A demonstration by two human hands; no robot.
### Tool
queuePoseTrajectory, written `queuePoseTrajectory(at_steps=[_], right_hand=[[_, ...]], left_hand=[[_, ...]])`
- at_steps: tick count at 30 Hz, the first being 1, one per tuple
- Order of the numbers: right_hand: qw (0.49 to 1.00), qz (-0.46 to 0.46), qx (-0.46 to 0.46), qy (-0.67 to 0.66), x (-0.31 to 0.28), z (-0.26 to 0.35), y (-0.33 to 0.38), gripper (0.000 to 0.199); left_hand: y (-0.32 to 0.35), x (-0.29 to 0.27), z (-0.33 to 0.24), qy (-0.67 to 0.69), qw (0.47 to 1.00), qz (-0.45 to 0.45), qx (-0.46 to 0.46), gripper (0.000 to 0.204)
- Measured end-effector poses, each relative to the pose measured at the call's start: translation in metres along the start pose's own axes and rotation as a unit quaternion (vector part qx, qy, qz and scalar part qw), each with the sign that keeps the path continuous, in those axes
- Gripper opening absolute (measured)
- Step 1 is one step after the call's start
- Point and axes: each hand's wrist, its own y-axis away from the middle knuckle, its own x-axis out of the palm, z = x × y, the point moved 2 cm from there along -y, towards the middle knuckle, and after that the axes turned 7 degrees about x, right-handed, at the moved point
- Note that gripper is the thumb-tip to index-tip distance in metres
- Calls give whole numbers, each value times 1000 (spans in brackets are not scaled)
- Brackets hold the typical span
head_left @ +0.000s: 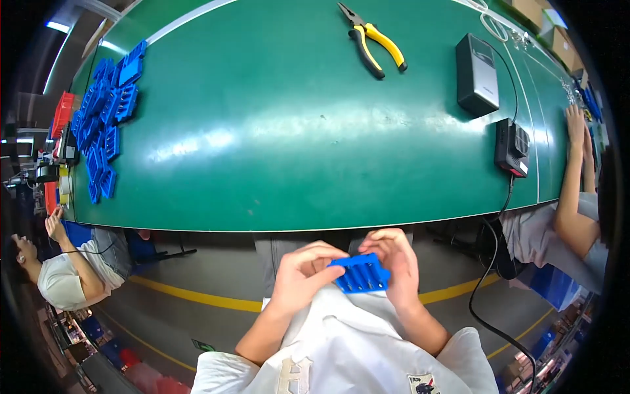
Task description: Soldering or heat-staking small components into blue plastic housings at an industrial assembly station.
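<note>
Close to my body, in front of the table edge, a blue plastic block (359, 273) with parallel slots is held up at a slight tilt. My left hand (303, 272) grips its left end, thumb laid over the near face and fingers bent behind. Around the right end curls my right hand (398, 266), its palm against the block and its bent fingers above the top edge. Small shiny bits show in the slots, too small to name. Part of the right fingertips is hidden behind the block.
On the green table (275, 164) lie a pile of similar blue parts (105, 108) at left, pliers (371, 41) with yellow-black handles, a grey-black box (478, 75) and a corded black device (512, 148). Co-workers sit at left (79, 272) and right (558, 220). A black cable (479, 315) hangs at right.
</note>
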Motion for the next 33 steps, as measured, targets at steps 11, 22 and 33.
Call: queuePoseTrajectory(at_steps=[11, 22, 33], right_hand=[[997, 5, 22, 80, 3, -12, -28, 68], [992, -2, -93, 81, 1, -33, -47, 42], [987, -17, -149, 54, 11, -40, -50, 58]], left_hand=[[-33, 29, 51, 219, 973, -63, 35, 26], [-18, -9, 37, -121, 949, -235, 173, 56], [-36, -8, 52, 7, 958, -154, 242, 54]])
